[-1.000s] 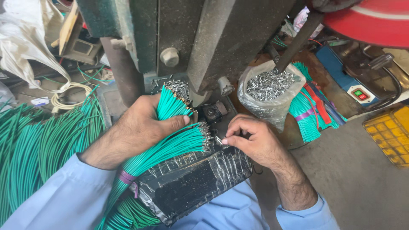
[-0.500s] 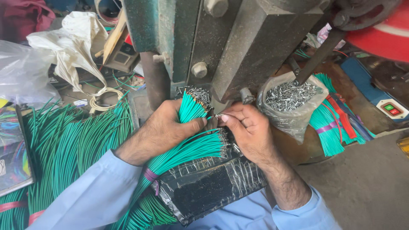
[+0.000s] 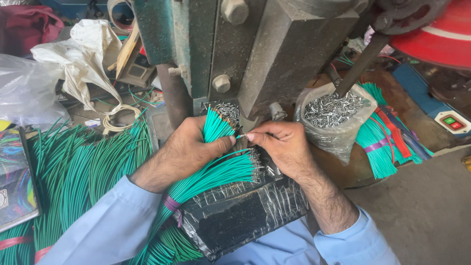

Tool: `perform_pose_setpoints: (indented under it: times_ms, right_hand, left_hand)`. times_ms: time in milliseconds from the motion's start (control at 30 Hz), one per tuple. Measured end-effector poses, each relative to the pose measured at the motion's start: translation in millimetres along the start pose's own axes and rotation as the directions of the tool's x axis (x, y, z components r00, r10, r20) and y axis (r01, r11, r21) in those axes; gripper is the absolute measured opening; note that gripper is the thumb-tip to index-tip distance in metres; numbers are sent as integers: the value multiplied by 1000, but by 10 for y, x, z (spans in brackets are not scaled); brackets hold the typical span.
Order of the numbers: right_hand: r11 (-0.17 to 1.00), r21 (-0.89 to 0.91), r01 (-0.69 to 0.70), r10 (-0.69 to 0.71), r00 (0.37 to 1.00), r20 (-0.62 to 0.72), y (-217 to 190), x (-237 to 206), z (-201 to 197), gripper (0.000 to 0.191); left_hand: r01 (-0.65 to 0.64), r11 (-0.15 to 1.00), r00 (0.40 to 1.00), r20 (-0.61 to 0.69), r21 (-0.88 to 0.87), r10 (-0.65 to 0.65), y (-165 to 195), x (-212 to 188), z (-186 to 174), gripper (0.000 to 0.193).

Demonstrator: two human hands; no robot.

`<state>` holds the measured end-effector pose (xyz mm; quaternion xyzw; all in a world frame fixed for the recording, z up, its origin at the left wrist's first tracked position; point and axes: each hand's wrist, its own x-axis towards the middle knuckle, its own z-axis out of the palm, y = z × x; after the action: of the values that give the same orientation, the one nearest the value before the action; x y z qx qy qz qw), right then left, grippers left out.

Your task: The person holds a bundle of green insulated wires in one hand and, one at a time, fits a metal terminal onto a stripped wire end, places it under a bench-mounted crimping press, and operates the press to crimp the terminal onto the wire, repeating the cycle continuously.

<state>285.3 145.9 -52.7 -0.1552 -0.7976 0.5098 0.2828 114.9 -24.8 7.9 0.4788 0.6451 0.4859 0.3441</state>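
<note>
At the far left I see a crumpled clear plastic bag (image 3: 24, 93) and, beside it, a crumpled white cloth bag (image 3: 81, 54), both resting on the cluttered bench. Below them lies a broad spread of loose green insulated wires (image 3: 83, 172), fanned across the surface, with a coil of pale cord (image 3: 117, 120) just above their upper ends. My left hand (image 3: 189, 147) comes next: its fingers are curled closed around a short upright tuft of green wires (image 3: 216, 125), thumb pressed across the front, metal tips pointing up toward the machine. Beneath that hand a longer tied bundle of green wires with metal terminals (image 3: 216, 174) lies slanted across a black pad wrapped in clear tape (image 3: 245, 216), bound near its lower end with a purple band (image 3: 171, 202). Directly above stands the grey-green steel press (image 3: 274, 54), with heavy bolts on its face. My right hand (image 3: 282, 147) sits just right of the left, nearly touching it; thumb and forefinger are pinched narrowly on a single green wire end (image 3: 242, 136), held at the base of the press. Further right, a clear plastic bag filled with small silver metal terminals (image 3: 333, 110) stands open, close beside my right wrist. Past it lies another cut bundle of green wires (image 3: 380, 142) tied with purple, then a red and green switch box (image 3: 451, 122) at the right edge.
</note>
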Motion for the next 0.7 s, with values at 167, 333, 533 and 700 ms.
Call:
perform_pose_setpoints:
  times_ms: [167,333,533,700]
  right_hand:
    - [979,-136,-151,150,989,-19,-13,-22,-31,11]
    - [998,67,-6,4,1000,30,-134,-105,-33,14]
    - [979,-168,114,-85,982,171,-371,-335,-333,14]
    - [863,-499,74,84,955,286,-343,-432,-505,18]
  left_hand:
    - [51,997,998,-30,66,-50,47,-12,16,19]
    - [16,997,1000,0,-73,-16,55,-48,39,19]
    - [11,999,1000,17,-46,-10,-83,0,28,21]
    - [30,995,996,87,-92,-22,-97,-10,63,20]
